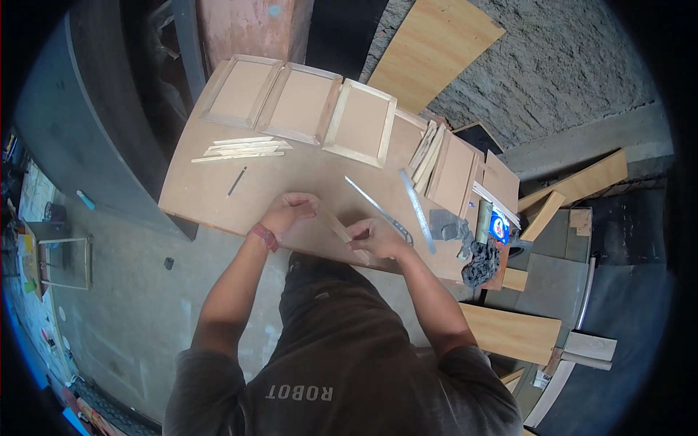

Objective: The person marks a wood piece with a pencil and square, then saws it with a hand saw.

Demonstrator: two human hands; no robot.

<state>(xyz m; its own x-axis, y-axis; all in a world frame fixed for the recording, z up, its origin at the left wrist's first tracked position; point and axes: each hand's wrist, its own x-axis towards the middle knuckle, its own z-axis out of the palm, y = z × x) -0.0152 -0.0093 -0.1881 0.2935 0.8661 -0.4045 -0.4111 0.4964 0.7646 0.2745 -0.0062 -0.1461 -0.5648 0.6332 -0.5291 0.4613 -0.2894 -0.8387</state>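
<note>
A short pale wooden strip (334, 224) is held slantwise over the near edge of the workbench (291, 171). My left hand (292, 209), with a red watch on its wrist, is closed at the strip's upper left end. Lower down and to the right, my right hand (374, 238) pinches the strip between thumb and fingers. A narrow handsaw (374, 205) lies just beyond my right hand, its handle partly hidden by it. Beside it rests a metal ruler (416, 211). A dark pencil (236, 182) lies beyond my left hand.
Framed panels (302, 102) line the bench's far edge, near a pile of wooden strips (243, 148). More strips (427, 156) lie on the right. Sandpaper (445, 224) and a grey rag (480, 265) sit at the right end. Boards (512, 330) stand on the floor.
</note>
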